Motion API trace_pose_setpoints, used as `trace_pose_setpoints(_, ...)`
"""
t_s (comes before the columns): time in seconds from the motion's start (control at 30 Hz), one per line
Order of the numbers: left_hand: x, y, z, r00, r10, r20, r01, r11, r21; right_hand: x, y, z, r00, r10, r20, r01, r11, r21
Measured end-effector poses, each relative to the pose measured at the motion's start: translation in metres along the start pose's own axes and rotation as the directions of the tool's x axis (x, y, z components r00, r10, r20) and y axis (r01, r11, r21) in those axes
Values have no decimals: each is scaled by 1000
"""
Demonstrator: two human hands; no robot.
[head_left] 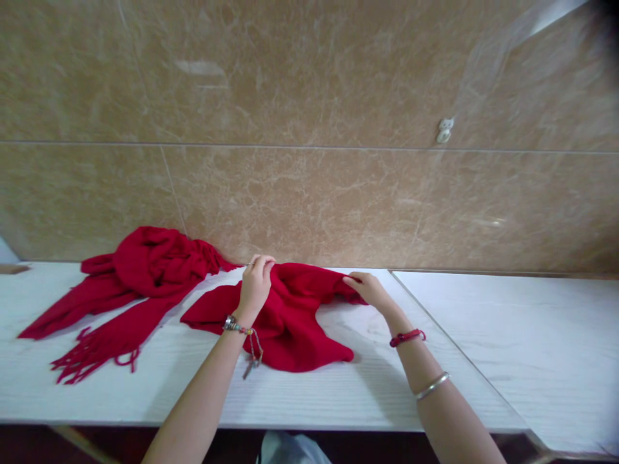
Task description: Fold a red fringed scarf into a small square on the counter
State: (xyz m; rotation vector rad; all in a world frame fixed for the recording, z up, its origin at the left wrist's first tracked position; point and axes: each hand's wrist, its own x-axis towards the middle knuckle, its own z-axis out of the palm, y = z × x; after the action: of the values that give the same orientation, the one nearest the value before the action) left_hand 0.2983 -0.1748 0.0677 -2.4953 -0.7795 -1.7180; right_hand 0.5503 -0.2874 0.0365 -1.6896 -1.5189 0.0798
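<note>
A piece of red cloth (pixel 294 322) lies partly spread and rumpled on the white table, its upper edge lifted between my hands. My left hand (pixel 257 280) pinches that edge near the wall side. At the cloth's right end, my right hand (pixel 368 289) has its fingers closed on a corner. One lower corner of the cloth points right along the tabletop. Left of it rests a bunched red scarf (pixel 159 261) with a fringed end that hangs toward the table's front; it is apart from both hands.
The white tabletop (pixel 507 328) has a seam right of my right hand. Behind it rises a brown marble-look tiled wall (pixel 309 200) with a small white cat-shaped hook (pixel 445 130). A brown object (pixel 13 269) sits at the far left edge.
</note>
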Motion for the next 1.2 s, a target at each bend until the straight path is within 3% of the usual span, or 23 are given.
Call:
trace_pose_setpoints(0.13,1,2,-2,999,37,16,-37,999,-25,-5,-7,-28,988,122,-97,-68,898,434)
trace_pose_setpoints(0.2,0,7,-2,996,78,40,-75,995,-61,-8,-7,-36,965,163,-208,-35,860,509)
trace_pose_setpoints(0.3,-2,11,0,993,99,60,-94,993,-74,-8,1,-36,927,124,-354,-23,961,275)
trace_pose_setpoints(0.37,-4,11,4,991,93,99,-89,995,-45,-7,4,-28,946,7,-324,-9,1000,-5)
trace_pose_setpoints(0.43,-7,11,8,982,99,161,-98,995,-11,-7,1,-16,968,-119,-219,80,981,-179)
trace_pose_setpoints(0.53,-12,17,12,956,163,245,-170,986,6,-11,-18,7,959,-270,-89,253,954,-162)
trace_pose_setpoints(0.67,-17,34,9,903,334,269,-339,940,-31,-19,-49,32,925,-379,31,381,923,-52)
trace_pose_setpoints(0.77,-19,43,5,883,395,255,-401,916,-28,-23,-59,39,906,-422,19,423,906,-33)
trace_pose_setpoints(0.93,-17,41,6,926,340,167,-339,940,-33,-27,-64,30,874,-434,-219,444,896,-5)
trace_pose_setpoints(1.07,-16,39,7,940,320,115,-319,947,-27,-26,-61,29,849,-518,-106,501,852,-150)
trace_pose_setpoints(1.2,-15,38,6,945,317,83,-319,947,14,-21,-50,37,871,-488,-60,455,846,-277)
